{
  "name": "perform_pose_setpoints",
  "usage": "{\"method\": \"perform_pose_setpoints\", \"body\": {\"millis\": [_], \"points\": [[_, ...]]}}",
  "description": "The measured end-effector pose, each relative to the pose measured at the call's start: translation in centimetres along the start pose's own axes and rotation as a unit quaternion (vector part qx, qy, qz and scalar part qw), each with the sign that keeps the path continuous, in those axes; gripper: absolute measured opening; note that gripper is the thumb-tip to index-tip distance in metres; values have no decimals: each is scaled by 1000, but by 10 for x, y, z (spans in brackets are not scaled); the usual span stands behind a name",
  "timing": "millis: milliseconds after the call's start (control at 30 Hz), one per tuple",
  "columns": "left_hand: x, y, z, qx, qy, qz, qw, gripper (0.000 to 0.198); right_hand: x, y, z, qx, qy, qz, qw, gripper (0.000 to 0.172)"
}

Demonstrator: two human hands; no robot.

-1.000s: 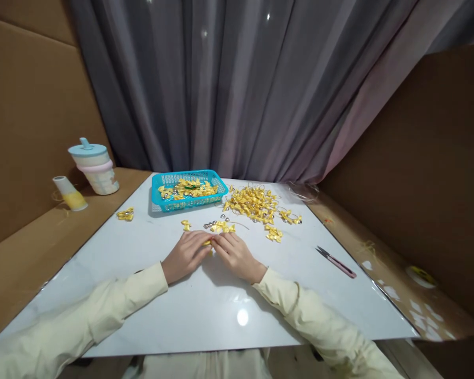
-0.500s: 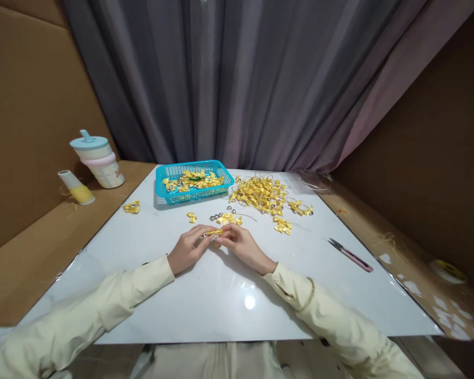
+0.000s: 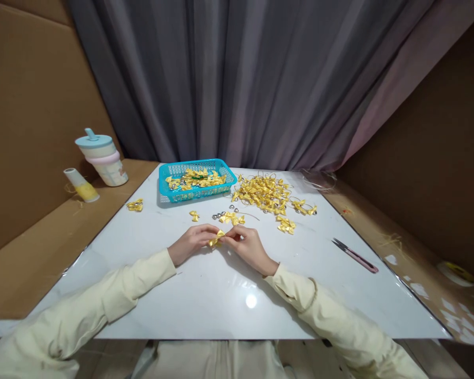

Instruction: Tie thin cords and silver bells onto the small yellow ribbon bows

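Near the middle of the white table, my left hand [image 3: 193, 242] pinches a yellow ribbon bow [image 3: 216, 241] at its left side. My right hand [image 3: 249, 246] has thumb and forefinger closed at the bow's right edge; a thin cord there is too small to make out clearly. Just beyond my fingers lie a few loose yellow bows [image 3: 233, 219], several small silver bells [image 3: 220, 215] and a piece of thin cord [image 3: 252, 216]. A single bow [image 3: 194, 216] rests a little to the left of them.
A blue basket [image 3: 197, 197] of bows stands at the back, beside a big pile of corded bows [image 3: 263, 192]. Pink-handled thread snips [image 3: 355, 256] lie at right. A lidded cup [image 3: 105, 160] and a thread spool [image 3: 82, 187] stand left, by cardboard walls.
The bow between my hands has turned and shows more of its loops. My left fingers have shifted slightly, and the whole view has swung a little to the left.
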State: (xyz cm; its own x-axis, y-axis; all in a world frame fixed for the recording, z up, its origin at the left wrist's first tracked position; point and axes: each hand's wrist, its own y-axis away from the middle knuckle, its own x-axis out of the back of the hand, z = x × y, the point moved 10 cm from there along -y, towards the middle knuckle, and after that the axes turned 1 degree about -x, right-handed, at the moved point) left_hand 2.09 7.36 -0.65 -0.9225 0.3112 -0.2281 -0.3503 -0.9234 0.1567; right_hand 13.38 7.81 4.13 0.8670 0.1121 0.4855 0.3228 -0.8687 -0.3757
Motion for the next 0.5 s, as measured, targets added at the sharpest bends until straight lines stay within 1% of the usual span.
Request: {"method": "perform_pose_setpoints", "body": {"millis": [67, 200, 367, 500], "points": [[-4, 0, -1, 24, 45, -18, 999, 22, 2, 1, -5, 34, 23, 12, 999, 19], [-10, -1, -6, 59, 51, -59, 995, 28, 1, 7, -19, 125, 78, 24, 989, 23], [-11, -1, -12, 74, 33, -86, 993, 26, -8, 18, -38, 240, 158, 10, 958, 24], [-12, -1, -10, 64, 14, -95, 993, 22, -10, 25, -47, 292, 216, 18, 932, 23]]}}
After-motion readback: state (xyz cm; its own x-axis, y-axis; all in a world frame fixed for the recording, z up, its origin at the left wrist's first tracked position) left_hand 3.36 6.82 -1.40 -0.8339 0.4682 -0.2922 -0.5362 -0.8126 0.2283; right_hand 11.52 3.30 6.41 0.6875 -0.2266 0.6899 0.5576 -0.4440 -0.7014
